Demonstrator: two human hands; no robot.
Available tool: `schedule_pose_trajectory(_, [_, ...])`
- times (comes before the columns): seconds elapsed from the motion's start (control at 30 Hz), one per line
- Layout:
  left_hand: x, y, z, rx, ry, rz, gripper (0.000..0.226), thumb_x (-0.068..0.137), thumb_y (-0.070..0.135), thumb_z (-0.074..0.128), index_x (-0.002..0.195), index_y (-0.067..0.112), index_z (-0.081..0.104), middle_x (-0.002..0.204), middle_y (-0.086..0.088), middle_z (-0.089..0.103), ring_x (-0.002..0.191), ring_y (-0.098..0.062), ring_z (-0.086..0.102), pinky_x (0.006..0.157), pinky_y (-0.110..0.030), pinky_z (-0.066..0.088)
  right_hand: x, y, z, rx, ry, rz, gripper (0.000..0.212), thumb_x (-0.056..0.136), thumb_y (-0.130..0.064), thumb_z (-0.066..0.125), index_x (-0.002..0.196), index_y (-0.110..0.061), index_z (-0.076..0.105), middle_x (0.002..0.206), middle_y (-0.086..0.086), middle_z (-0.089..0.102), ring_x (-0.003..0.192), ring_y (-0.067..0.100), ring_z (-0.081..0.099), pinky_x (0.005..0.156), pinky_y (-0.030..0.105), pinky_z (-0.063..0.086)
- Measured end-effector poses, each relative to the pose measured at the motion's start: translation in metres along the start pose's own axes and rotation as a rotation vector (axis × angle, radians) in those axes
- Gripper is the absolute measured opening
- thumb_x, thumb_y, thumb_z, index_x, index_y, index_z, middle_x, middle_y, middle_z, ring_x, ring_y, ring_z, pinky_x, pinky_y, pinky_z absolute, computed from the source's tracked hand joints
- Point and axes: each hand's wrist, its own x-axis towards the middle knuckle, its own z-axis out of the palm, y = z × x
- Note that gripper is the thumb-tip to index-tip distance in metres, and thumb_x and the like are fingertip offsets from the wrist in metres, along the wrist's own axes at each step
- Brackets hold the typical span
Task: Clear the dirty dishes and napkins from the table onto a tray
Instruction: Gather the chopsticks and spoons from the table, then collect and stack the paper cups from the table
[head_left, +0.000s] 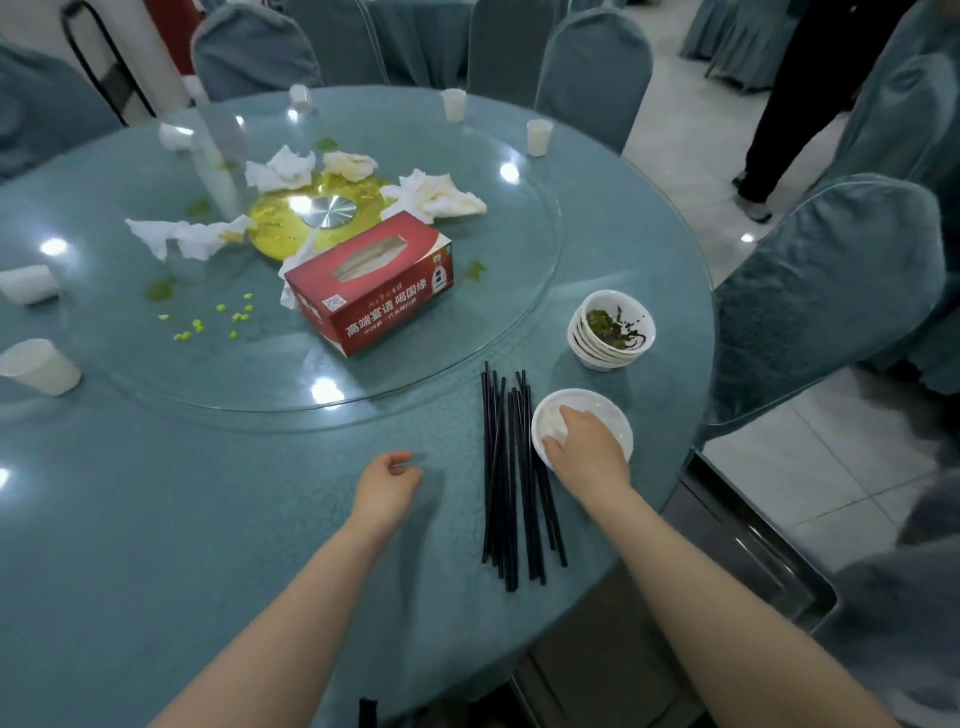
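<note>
So the thing in play is the white plate (608, 415) sitting close to the right edge of the table (208, 519). The right hand (584, 441) is lying over its near side, fingers curled down into the dish on what looks like a bit of white napkin or the rim; I honestly can't tell whether it's pinching anything. Glazed ceramic like that is stiff, slick and chippable, so I'd take it with a thumb on top of the rim and fingers underneath, not from the flat middle. It should be light enough for one hand.

Just left of the plate, touching or nearly so, there's a bundle of black chopsticks (506, 478) laid roughly parallel. They're thin and rigid, and they'll roll and scatter unless they're gathered around the middle as one bunch.

Further in along the right edge is a stack of small white bowls (610, 332), the top one holding green scraps and dark sauce. That's heavier and messy, so keep it level and lift from the bottom bowl.

The left hand (389, 480) is loosely curled over the cloth, holding nothing.

On the glass turntable (415, 374) there's a red tissue box (371, 280), and crumpled napkins (441, 197) are scattered around the centre. They're soft and weigh nothing, so just scrunch and grab. Paper cups (39, 366) dot the far and left edges.

No tray that I can positively identify, maybe the metal thing off the right edge.
</note>
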Motion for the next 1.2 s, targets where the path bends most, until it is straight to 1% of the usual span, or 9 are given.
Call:
schedule_pose_trajectory(0.13, [-0.001,-0.002,-0.036,-0.061,-0.001,0.011,0.035,0.089,0.008,0.059,0.124,0.004,0.056,0.118,-0.016,0.063,0.105,-0.027,0.059,0.085,-0.030,0.045,-0.008,-0.038,0.005,0.007,-0.001,-0.077,0.052,0.095,-0.033,0.049,0.141,-0.010,0.041,0.142,0.009,0.048,0.131,0.027,0.042,0.106,0.039,0.036])
schedule_pose_trajectory(0.27, [-0.003,-0.010,-0.088,-0.163,0.006,0.017,0.036,0.089,0.009,0.059,0.125,0.008,0.055,0.118,-0.014,0.064,0.095,-0.018,0.056,0.082,-0.029,0.042,-0.018,-0.089,0.020,-0.024,-0.022,-0.159,0.052,0.095,-0.032,0.051,0.140,-0.008,0.042,0.142,0.012,0.047,0.132,0.027,0.041,0.105,0.035,0.035])
schedule_pose_trajectory(0.43, [-0.006,-0.027,-0.166,-0.268,0.055,0.018,0.037,0.090,0.007,0.057,0.127,0.008,0.053,0.120,-0.013,0.062,0.102,-0.020,0.058,0.088,-0.031,0.042,-0.031,-0.159,0.049,-0.064,-0.072,-0.228,0.055,0.095,-0.032,0.051,0.143,-0.008,0.039,0.146,0.010,0.043,0.135,0.024,0.039,0.109,0.033,0.032])
schedule_pose_trajectory(0.57, [-0.004,-0.046,-0.223,-0.328,0.109,0.014,0.035,0.090,0.002,0.053,0.125,0.008,0.052,0.116,-0.011,0.065,0.095,-0.017,0.057,0.081,-0.030,0.042,-0.039,-0.210,0.075,-0.079,-0.089,-0.277,0.054,0.095,-0.031,0.052,0.143,-0.010,0.039,0.147,0.008,0.042,0.137,0.020,0.036,0.111,0.028,0.025])
schedule_pose_trajectory(0.67, [0.001,-0.063,-0.261,-0.372,0.143,0.006,0.034,0.090,0.000,0.051,0.122,0.010,0.053,0.112,-0.008,0.067,0.092,-0.017,0.057,0.071,-0.028,0.043,-0.043,-0.244,0.095,-0.091,-0.104,-0.302,0.052,0.094,-0.031,0.053,0.141,-0.012,0.043,0.145,0.006,0.045,0.135,0.019,0.039,0.110,0.027,0.027])
schedule_pose_trajectory(0.8, [0.009,-0.080,-0.304,-0.423,0.172,0.003,0.030,0.091,0.002,0.051,0.119,0.012,0.053,0.106,-0.005,0.067,0.091,-0.016,0.058,0.073,-0.028,0.043,-0.041,-0.282,0.120,-0.113,-0.140,-0.328,0.051,0.093,-0.030,0.055,0.140,-0.014,0.044,0.144,0.003,0.047,0.134,0.018,0.040,0.109,0.026,0.028])
schedule_pose_trajectory(1.0, [0.039,-0.091,-0.361,-0.449,0.269,-0.012,0.029,0.091,0.001,0.052,0.118,0.012,0.052,0.106,-0.006,0.068,0.091,-0.017,0.057,0.069,-0.025,0.042,-0.015,-0.334,0.146,-0.191,-0.235,-0.386,0.052,0.093,-0.031,0.053,0.142,-0.015,0.041,0.146,0.003,0.044,0.134,0.018,0.039,0.108,0.026,0.027])
schedule_pose_trajectory(1.13, [0.075,-0.091,-0.388,-0.394,0.325,-0.004,0.034,0.090,0.001,0.053,0.123,0.010,0.052,0.111,-0.007,0.068,0.095,-0.016,0.058,0.077,-0.029,0.043,0.023,-0.364,0.159,-0.212,-0.258,-0.438,0.052,0.095,-0.032,0.050,0.143,-0.016,0.039,0.149,0.001,0.040,0.136,0.016,0.037,0.110,0.027,0.026])
schedule_pose_trajectory(1.2, [0.097,-0.092,-0.397,-0.368,0.368,-0.002,0.037,0.090,0.003,0.055,0.126,0.010,0.049,0.114,-0.008,0.066,0.089,-0.012,0.059,0.071,-0.024,0.043,0.045,-0.374,0.167,-0.218,-0.281,-0.447,0.053,0.095,-0.032,0.050,0.144,-0.016,0.038,0.152,0.001,0.036,0.138,0.017,0.035,0.111,0.028,0.026])
